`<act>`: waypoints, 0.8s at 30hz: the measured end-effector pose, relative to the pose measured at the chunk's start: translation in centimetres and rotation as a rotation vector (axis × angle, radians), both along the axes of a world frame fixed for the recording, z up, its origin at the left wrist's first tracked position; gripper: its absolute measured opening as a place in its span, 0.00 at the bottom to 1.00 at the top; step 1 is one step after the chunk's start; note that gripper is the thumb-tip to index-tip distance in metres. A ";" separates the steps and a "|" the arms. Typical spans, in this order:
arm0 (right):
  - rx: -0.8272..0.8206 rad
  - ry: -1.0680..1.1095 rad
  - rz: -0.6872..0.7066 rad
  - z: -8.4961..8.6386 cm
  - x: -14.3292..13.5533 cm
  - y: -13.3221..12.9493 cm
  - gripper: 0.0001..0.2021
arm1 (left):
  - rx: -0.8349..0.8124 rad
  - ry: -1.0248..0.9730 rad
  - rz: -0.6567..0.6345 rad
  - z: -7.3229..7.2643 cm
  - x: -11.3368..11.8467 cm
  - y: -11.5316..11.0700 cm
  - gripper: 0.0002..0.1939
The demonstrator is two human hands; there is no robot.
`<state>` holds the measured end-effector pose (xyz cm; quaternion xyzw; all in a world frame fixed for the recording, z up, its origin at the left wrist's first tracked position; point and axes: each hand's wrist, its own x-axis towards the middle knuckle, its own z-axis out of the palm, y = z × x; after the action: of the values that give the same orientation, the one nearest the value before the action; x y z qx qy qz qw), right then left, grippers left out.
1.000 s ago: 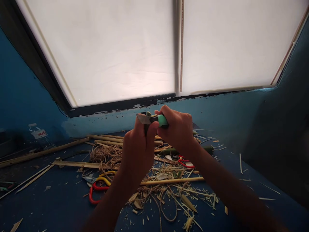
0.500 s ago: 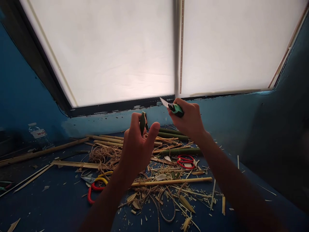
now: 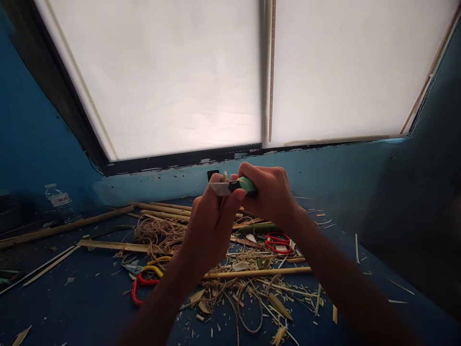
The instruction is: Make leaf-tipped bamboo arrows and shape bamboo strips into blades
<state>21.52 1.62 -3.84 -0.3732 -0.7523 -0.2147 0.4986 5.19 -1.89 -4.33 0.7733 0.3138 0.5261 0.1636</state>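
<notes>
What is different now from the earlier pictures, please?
Since half a second ago, the right hand has moved the knife left and slightly down, back to the small piece in the left hand, as one second ago. The left thumb has closed in beside the knife. Neither hand let go. The bottle and red-yellow scissors stayed.

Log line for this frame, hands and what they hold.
left hand: grips small green piece | right hand: holds green-handled knife | blade: at piece | red-handled scissors: on table
</notes>
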 end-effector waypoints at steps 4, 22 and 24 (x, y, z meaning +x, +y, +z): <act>-0.022 0.017 -0.165 -0.2 -0.7 -0.1 0.11 | -0.067 -0.048 0.048 -0.5 0.2 0.8 0.19; -0.191 0.178 -0.186 0.6 2.1 2.0 0.09 | -0.315 -0.317 -0.453 0.1 -0.2 1.8 0.13; -0.135 0.145 -0.083 0.9 1.9 0.9 0.08 | -0.253 -0.307 -0.436 0.4 0.0 1.2 0.14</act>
<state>23.44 2.53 -2.93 -0.4513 -0.7109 -0.1565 0.5161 5.15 -0.71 -3.95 0.7072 0.1750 0.5462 0.4133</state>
